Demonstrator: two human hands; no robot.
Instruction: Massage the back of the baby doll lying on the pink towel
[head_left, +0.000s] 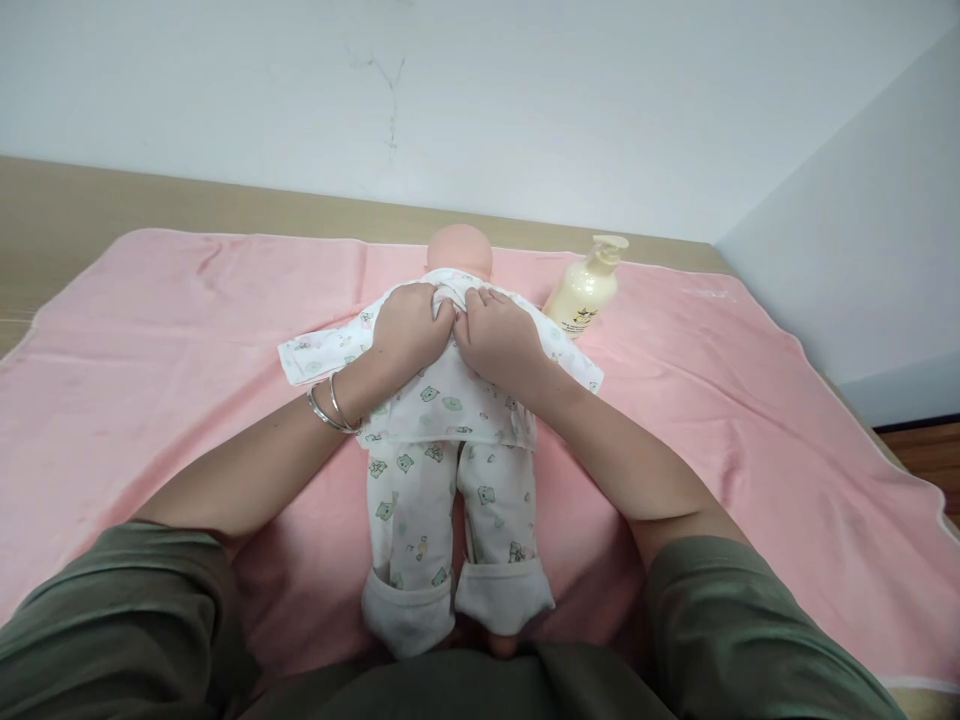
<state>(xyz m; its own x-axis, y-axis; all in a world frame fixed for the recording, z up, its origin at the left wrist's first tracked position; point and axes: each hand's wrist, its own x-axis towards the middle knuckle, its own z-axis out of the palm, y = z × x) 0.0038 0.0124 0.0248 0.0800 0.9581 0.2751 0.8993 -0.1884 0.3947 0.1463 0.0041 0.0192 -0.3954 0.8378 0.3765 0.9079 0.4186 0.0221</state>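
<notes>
A baby doll (460,248) lies on the pink blanket, its bald head toward the wall. It wears a white printed baby shirt (450,405) and matching trousers (412,515) with turned-up cuffs. At the shirt's upper front, just below the neck, my left hand (412,322) pinches the cloth. My right hand (501,335) grips the fabric right beside it, the two thumbs nearly touching. Whatever fastening sits under my fingers is hidden. Both shirt sleeves spread out sideways, and a bit of one foot shows below the right cuff.
A cream pump bottle (585,292) stands tilted in view on the pink blanket (697,400), right of the doll's head. The blanket covers a wooden surface (67,200) that meets a white wall (262,90) at the back.
</notes>
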